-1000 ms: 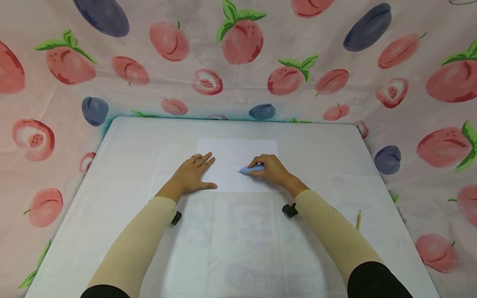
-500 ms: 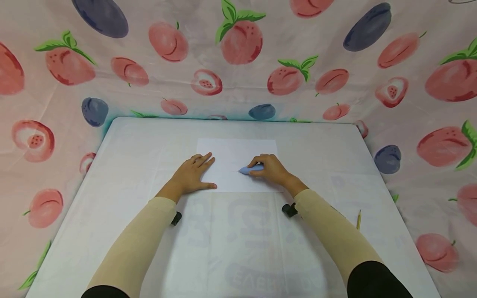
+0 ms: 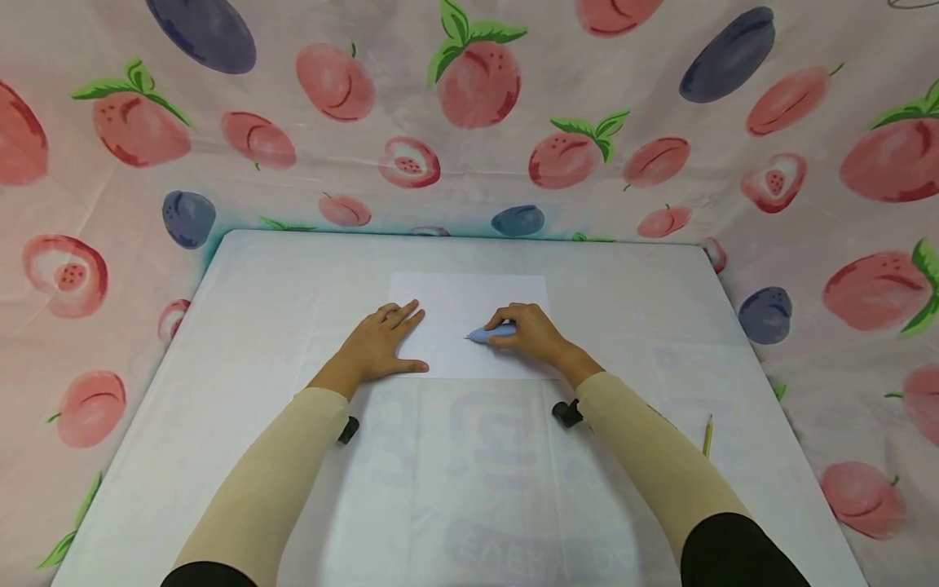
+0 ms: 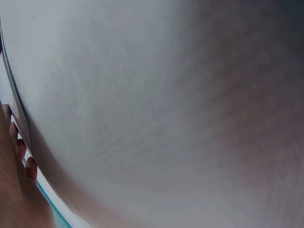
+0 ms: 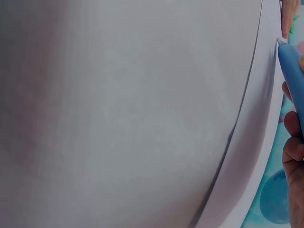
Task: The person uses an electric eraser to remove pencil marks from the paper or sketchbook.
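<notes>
Gripping a blue pen-shaped tool point(image 3: 491, 333), the right hand point(image 3: 537, 333) points it over white paper point(image 3: 473, 295) toward the spread left hand point(image 3: 374, 344).

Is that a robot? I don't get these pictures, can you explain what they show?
No robot here, just a person's left hand and right hand. The clear picture comes from a camera on the person's head, looking forward and down. The two blurry ones come from wrist cameras, probably those small black lumps. On the white table lies white paper. A pencil lies further right, partly hidden by the right sleeve. The left hand rests, spread out, on the paper's left side. The right hand holds a blue pen-shaped tool, its tip over the paper.
</notes>
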The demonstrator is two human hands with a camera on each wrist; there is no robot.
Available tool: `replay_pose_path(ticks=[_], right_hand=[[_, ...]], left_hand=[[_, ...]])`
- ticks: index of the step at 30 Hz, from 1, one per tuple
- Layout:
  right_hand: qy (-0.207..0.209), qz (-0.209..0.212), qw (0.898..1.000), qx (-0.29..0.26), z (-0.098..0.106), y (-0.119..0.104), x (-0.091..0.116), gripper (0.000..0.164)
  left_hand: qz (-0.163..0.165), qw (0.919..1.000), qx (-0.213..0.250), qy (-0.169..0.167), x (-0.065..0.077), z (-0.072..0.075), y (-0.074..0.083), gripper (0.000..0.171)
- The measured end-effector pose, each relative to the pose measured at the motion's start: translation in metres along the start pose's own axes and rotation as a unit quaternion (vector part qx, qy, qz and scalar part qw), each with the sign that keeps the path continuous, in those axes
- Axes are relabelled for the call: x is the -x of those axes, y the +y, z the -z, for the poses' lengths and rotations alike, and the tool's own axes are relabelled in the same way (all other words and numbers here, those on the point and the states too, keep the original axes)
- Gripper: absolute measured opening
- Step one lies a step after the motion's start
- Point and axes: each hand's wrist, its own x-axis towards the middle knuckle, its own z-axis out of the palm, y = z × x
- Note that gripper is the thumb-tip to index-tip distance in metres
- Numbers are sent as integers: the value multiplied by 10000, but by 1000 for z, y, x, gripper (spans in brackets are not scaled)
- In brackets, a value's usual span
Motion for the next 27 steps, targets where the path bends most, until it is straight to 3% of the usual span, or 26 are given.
replay_pose_path(ticks=[27], right_hand=[[-6, -194, 9998, 68, 6, 6, 8, 16]], left_hand=[[-47, 10000, 54, 28, 1, 1, 1, 103]])
